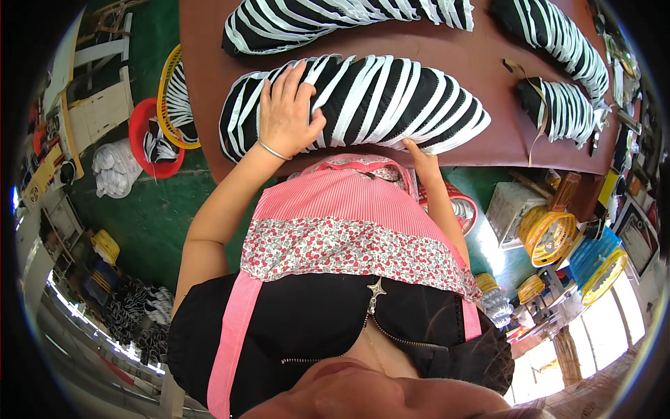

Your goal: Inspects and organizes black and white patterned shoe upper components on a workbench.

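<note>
A long fanned stack of black fabric pieces with white edges (380, 101) lies across the near side of the brown table. My left hand (289, 115) rests on its left part, fingers stretched out and a bangle on the wrist. At the near right edge of the same stack is my right hand (426, 162), its thumb against the white edging. The other fingers of that hand are tucked out of sight under the edge, so the hand looks closed on it. Another such stack (342, 21) lies just beyond, partly cut off by the picture's top.
The brown table top (447, 59) also bears two striped stacks at right, a far one (558, 38) and a nearer one (565, 112) with a strap. Left of the table stand a yellow basket (167, 98) and a red basin (150, 140). A red basket (464, 209) sits below the near edge.
</note>
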Available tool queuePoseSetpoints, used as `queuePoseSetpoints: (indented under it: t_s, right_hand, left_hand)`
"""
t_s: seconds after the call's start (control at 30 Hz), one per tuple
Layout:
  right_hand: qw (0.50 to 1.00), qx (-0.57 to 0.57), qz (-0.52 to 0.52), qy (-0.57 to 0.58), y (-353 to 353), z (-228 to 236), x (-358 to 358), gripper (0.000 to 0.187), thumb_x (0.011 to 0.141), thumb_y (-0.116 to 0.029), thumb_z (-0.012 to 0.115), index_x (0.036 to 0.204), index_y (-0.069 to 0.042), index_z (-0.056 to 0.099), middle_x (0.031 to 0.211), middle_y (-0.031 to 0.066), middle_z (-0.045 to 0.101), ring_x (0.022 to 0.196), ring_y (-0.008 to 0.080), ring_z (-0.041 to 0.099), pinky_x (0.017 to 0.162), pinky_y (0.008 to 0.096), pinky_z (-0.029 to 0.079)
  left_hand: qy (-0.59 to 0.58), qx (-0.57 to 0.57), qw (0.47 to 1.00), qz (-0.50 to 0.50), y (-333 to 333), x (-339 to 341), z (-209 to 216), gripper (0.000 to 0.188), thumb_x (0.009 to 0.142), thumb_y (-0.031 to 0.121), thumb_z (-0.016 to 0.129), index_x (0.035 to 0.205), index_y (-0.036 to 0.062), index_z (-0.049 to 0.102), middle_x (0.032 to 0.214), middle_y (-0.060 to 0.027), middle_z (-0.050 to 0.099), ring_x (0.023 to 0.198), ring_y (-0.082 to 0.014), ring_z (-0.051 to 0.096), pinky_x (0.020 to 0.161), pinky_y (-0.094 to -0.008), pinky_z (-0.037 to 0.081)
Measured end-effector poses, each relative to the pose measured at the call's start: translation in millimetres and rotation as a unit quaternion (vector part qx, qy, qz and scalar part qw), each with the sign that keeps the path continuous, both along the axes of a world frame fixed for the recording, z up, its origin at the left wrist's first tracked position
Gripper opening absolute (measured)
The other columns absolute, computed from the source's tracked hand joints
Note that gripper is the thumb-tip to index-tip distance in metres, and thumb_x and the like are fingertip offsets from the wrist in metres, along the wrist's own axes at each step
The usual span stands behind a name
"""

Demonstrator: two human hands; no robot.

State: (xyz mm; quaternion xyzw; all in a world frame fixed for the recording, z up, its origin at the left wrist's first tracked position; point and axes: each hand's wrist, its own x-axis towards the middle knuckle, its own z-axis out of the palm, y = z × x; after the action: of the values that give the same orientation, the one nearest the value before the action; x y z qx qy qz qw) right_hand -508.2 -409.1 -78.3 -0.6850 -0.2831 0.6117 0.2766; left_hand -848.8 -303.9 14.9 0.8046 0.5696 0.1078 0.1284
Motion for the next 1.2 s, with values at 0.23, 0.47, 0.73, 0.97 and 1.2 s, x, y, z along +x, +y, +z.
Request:
queuePoseSetpoints:
  t_s: [0.23, 0.47, 0.73, 0.97, 1.2]
  right_hand:
    - [1.000, -0.008, -0.020, 0.016, 6, 12, -8, 0.053, 0.089, -0.019, 0.081, 0.132, 0.004, 0.062, 0.126, 0.0096, 0.068, 0.114, 0.0187, 0.062, 0.101, 0.0327, 0.048]
    - [0.999, 0.009, -0.035, 0.030, 8, 18, -12, 0.046, 0.089, -0.016, 0.080, 0.128, 0.004, 0.065, 0.122, 0.0087, 0.069, 0.110, 0.0173, 0.064, 0.098, 0.0325, 0.050]
    - [0.999, 0.020, -0.029, 0.035, 3, 6, -11, 0.046, 0.090, -0.016, 0.079, 0.128, 0.004, 0.064, 0.122, 0.0095, 0.069, 0.110, 0.0179, 0.064, 0.098, 0.0324, 0.050]
    - [0.999, 0.027, -0.016, 0.033, 2, 3, -14, 0.046, 0.091, -0.015, 0.078, 0.130, 0.004, 0.063, 0.124, 0.0086, 0.069, 0.113, 0.0179, 0.063, 0.099, 0.0325, 0.049]
    - [0.997, 0.030, 0.004, 0.072, 2, -1, -14, 0.052, 0.092, -0.015, 0.077, 0.137, 0.003, 0.058, 0.129, 0.0085, 0.065, 0.116, 0.0184, 0.061, 0.103, 0.0329, 0.048]
  left_hand:
    - [-0.090, -0.041, 0.980, -0.175, 15, 1, 10, 0.075, 0.078, -0.008, 0.053, 0.143, 0.0292, 0.060, 0.159, -0.0164, 0.037, 0.142, -0.0368, 0.043, 0.115, -0.0624, 0.034]
    - [-0.100, -0.042, 0.975, -0.193, 23, 0, 6, 0.070, 0.072, -0.012, 0.060, 0.135, 0.0195, 0.064, 0.159, -0.0196, 0.037, 0.136, -0.0371, 0.051, 0.111, -0.0427, 0.046]
    - [-0.197, -0.038, 0.972, -0.124, 22, -3, 12, 0.027, 0.081, 0.005, 0.072, 0.106, 0.0016, 0.064, 0.154, -0.0251, 0.042, 0.127, -0.0402, 0.061, 0.100, -0.0425, 0.054]
    - [-0.089, -0.037, 0.995, -0.030, 11, 16, 7, 0.036, 0.079, 0.033, 0.080, 0.095, 0.0053, 0.063, 0.146, -0.0190, 0.052, 0.117, -0.0348, 0.065, 0.101, -0.0386, 0.052]
    - [-0.023, 0.060, 0.988, -0.140, 22, 31, 8, 0.052, 0.078, 0.002, 0.063, 0.126, 0.0238, 0.069, 0.160, -0.0119, 0.040, 0.146, -0.0342, 0.039, 0.116, -0.0675, 0.024]
